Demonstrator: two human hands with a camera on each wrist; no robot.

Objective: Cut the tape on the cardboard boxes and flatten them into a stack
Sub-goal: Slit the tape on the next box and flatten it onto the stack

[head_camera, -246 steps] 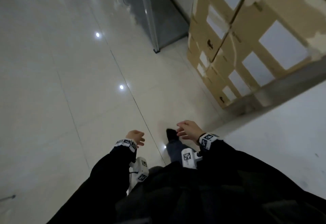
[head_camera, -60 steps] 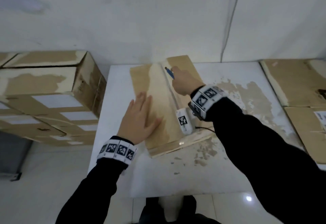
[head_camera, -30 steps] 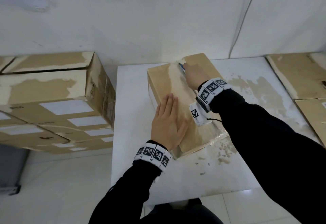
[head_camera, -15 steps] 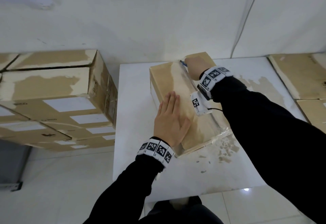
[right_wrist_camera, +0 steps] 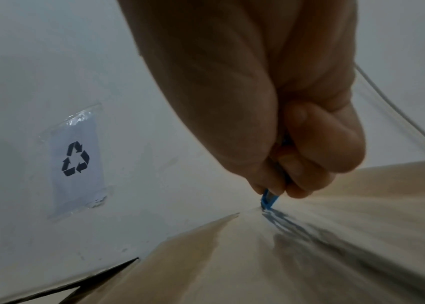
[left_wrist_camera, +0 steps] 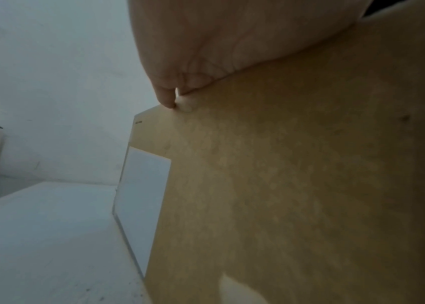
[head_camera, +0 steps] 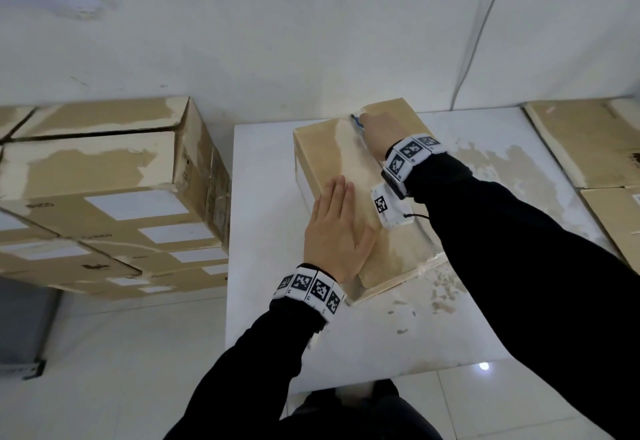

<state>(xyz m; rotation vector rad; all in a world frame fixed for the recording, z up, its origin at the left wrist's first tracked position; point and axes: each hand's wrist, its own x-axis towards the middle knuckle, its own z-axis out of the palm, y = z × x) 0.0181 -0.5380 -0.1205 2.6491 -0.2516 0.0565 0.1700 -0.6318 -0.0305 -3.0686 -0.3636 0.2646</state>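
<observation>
Cardboard box (head_camera: 349, 176) on the white tabletop (head_camera: 263, 176), its taped seam (head_camera: 353, 149) facing up. Left hand (head_camera: 337, 235) — fingers straight — lies flat on the box top. Right hand (head_camera: 375, 133) — fingers curled round a blue cutter (right_wrist_camera: 268, 200) — sets its tip on the seam's far end.

Taped brown cardboard box (head_camera: 349, 166) lies closed on table.

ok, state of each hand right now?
Left hand: open, fingers straight, pressing flat on the box.
Right hand: closed around a blue cutter, tip on the tape at the box's far end.
</observation>
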